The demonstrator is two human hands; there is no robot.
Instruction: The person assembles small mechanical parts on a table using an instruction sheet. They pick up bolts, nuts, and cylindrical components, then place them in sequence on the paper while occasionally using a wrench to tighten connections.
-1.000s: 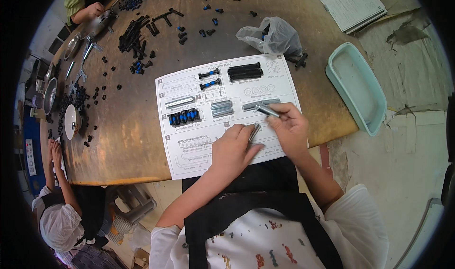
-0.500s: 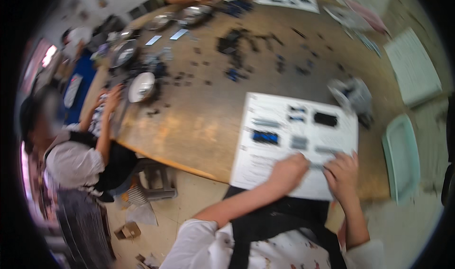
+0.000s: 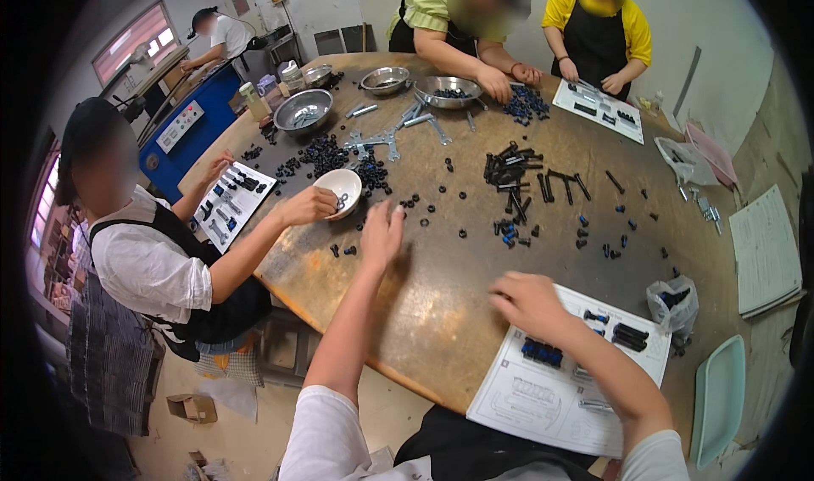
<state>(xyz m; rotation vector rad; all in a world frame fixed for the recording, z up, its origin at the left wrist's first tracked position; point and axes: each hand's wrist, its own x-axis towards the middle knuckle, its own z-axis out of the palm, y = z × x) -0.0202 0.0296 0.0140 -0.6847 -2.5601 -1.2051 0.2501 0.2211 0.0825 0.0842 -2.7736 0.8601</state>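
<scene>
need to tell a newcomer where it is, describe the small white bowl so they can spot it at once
Start at the big round brown table and go to its left edge, where a seated co-worker's hand holds the white bowl. The other bowls, farther back, are shiny metal; this one alone is white and small, with a few metal parts inside.

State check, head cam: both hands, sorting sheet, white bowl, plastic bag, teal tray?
left hand: open, reaching over loose black nuts
right hand: resting at sorting sheet edge, grip unclear
sorting sheet: flat, parts laid on it
white bowl: upright, held by a co-worker
plastic bag: open, crumpled
teal tray: flat
</scene>
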